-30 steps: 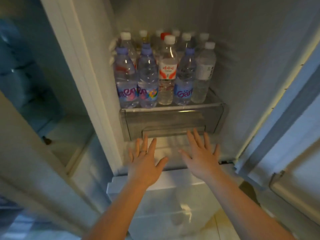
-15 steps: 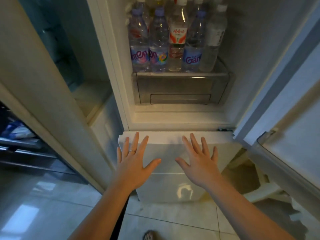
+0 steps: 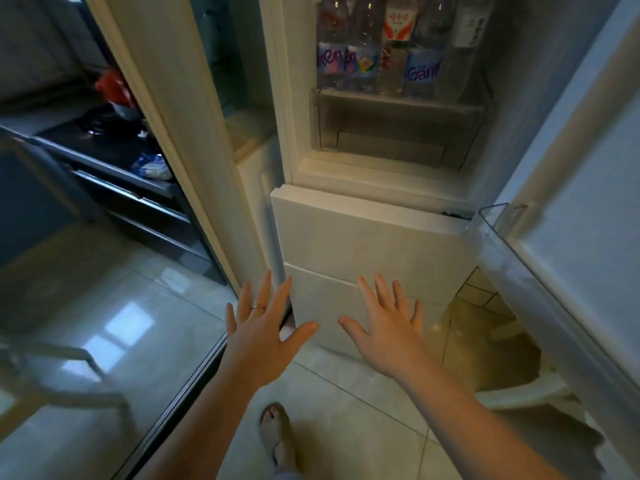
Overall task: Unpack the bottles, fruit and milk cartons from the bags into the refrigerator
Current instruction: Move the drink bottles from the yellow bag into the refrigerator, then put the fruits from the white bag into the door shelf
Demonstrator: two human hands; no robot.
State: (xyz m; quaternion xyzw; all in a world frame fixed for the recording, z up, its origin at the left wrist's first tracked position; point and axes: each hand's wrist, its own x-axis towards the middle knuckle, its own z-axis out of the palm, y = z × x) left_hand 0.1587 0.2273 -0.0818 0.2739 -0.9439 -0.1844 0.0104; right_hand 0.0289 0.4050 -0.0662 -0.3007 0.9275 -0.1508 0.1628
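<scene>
Clear plastic water bottles stand upright, packed together, inside white refrigerator. Left hand, right hand: fingers straight, spread apart, holding nothing, before white lower drawer front.

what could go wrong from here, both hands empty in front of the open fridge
The bottles stand packed right up to the front edge of the shelf. Squeezing more in might tip one out toward the sandalled foot below. The clear door bin juts out beside the right hand, so an arm swinging back could knock it.
</scene>
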